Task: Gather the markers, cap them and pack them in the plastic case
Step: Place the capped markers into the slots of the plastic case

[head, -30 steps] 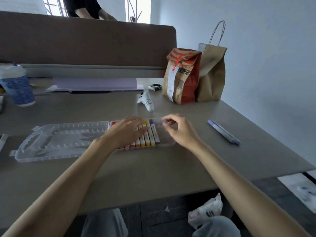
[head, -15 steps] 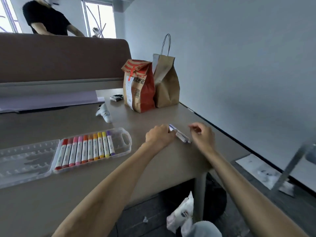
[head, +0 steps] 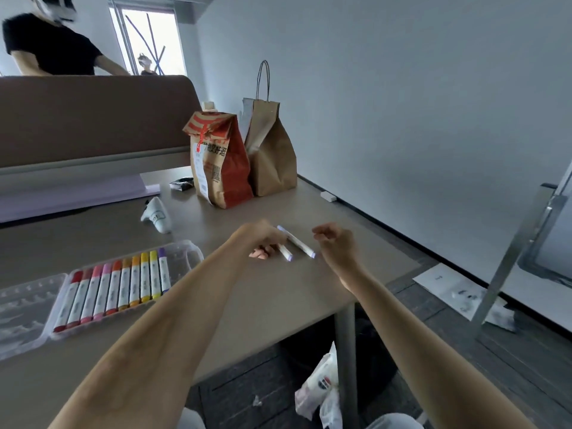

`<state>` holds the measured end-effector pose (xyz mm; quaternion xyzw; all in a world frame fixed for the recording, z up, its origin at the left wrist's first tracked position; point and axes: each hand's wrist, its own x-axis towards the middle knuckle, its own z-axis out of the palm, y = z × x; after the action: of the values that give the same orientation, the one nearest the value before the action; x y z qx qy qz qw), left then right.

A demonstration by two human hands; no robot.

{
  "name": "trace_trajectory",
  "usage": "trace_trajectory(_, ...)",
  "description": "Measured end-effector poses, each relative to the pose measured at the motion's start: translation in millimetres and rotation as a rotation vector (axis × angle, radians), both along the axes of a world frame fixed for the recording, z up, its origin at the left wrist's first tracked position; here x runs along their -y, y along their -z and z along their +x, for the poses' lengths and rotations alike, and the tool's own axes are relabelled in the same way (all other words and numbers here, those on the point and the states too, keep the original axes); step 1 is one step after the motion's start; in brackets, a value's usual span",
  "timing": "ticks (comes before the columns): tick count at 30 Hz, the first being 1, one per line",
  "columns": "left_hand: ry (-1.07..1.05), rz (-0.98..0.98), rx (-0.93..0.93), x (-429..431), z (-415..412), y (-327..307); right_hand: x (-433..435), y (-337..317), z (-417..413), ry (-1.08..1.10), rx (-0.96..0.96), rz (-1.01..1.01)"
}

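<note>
Clear plastic formed the case [head: 185, 252] at my near left on the brown desk [head: 278, 292], its open lid cut off by the frame and ten capped markers [head: 117, 289] lying in a row. Farther right, my left hand [head: 263, 239] pinched one purple marker [head: 284, 251]; another [head: 297, 242] lay beside it. My right hand [head: 337, 243] hovered loosely curled, empty. Two paper bags [head: 241, 162] stood beyond, against the grey wall [head: 402, 103].

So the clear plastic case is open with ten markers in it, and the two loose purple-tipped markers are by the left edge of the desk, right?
Not the left edge: the head view shows the two white, purple-tipped markers near the desk's right edge, between the left hand and right hand. The clear plastic case is open, with ten markers.
</note>
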<state>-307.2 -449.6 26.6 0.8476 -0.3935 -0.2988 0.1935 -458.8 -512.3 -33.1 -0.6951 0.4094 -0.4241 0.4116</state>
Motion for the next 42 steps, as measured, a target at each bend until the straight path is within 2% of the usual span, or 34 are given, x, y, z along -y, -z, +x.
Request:
trace_trajectory(4,0.028,-0.036,0.065,2.4,3.7,5.8,-1.0,-1.6,-0.2,-0.005,-0.018,0.015)
trace_trajectory(8,0.037,-0.121,-0.055,-10.4,11.2,3.9,-2.2,-3.3,-2.9,-0.016,-0.076,-0.004)
trace_trajectory(12,-0.021,-0.467,-0.228,-42.1,18.9,26.8,-3.2,-4.4,0.6,-0.018,-0.135,-0.037)
trace_trajectory(16,-0.1,-0.809,-0.418,-59.5,21.1,40.3,-7.5,-10.3,18.8,-0.046,-0.357,-0.048)
trace_trajectory(21,-0.137,-0.889,-0.49,-59.7,23.5,39.0,-4.4,0.3,34.2,-0.084,-0.517,-0.186)
trace_trajectory(26,-0.082,-0.92,-0.536,-63.9,24.2,37.9,-2.3,5.5,32.9,-0.067,-0.63,-0.327)
trace_trajectory(29,-0.079,-0.94,-0.567,-68.2,20.3,35.6,-7.4,3.3,27.4,-0.123,-0.51,-0.27)
trace_trajectory(33,-0.091,-0.967,-0.633,-82.8,17.5,25.3,-27.1,-12.3,19.8,-0.213,-0.106,-0.089)
trace_trajectory(37,-0.035,-0.964,-0.555,-114.7,35.0,3.3,-57.9,-33.2,21.9,-0.287,0.187,0.064)
trace_trajectory(42,-0.057,-0.88,-0.466,-155.6,80.4,-10.1,-91.5,-61.9,65.9,-0.468,0.286,0.157)
